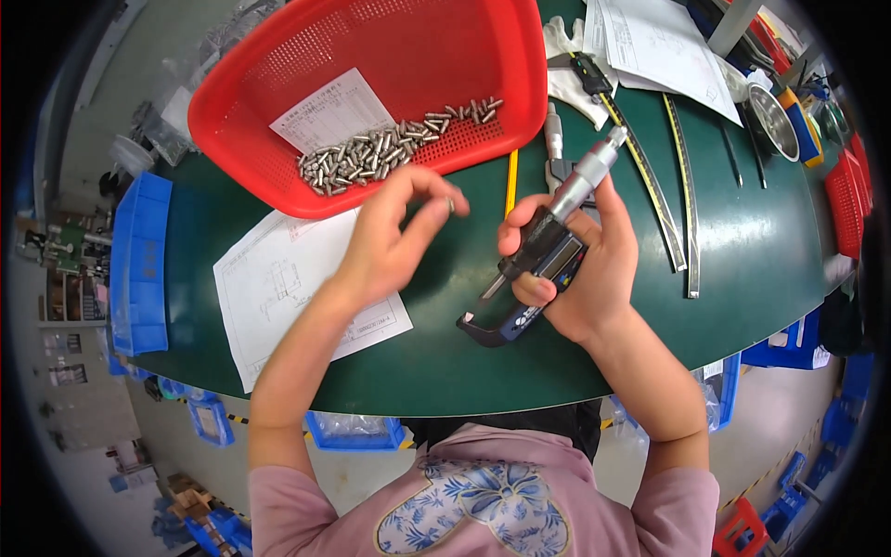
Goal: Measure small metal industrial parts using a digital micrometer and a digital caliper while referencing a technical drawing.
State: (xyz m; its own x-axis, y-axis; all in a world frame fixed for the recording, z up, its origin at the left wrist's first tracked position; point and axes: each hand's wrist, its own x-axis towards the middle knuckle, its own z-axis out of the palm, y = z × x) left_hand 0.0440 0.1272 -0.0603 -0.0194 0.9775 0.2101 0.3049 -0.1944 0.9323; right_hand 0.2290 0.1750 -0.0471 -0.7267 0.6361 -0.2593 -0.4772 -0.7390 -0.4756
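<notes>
My right hand (594, 260) is wrapped round a digital micrometer (543, 246), its silver thimble pointing up and away, its dark U-shaped frame low and to the left. Nothing shows in the gap between the measuring faces. My left hand (399, 227) is closed in a pinch just in front of the red basket (218, 139). A small metal pin (451, 205) shows at its fingertips. Inside the basket lies a pile of similar shiny metal pins (357, 162), beside a printed paper slip (332, 110).
A drawing sheet (311, 306) lies under my left forearm on the green table (445, 371). Beyond my right hand are a digital caliper (640, 158), a steel rule (685, 186), a yellow pencil (511, 181) and a second micrometer (554, 135). A blue bin (141, 269) stands at the left edge.
</notes>
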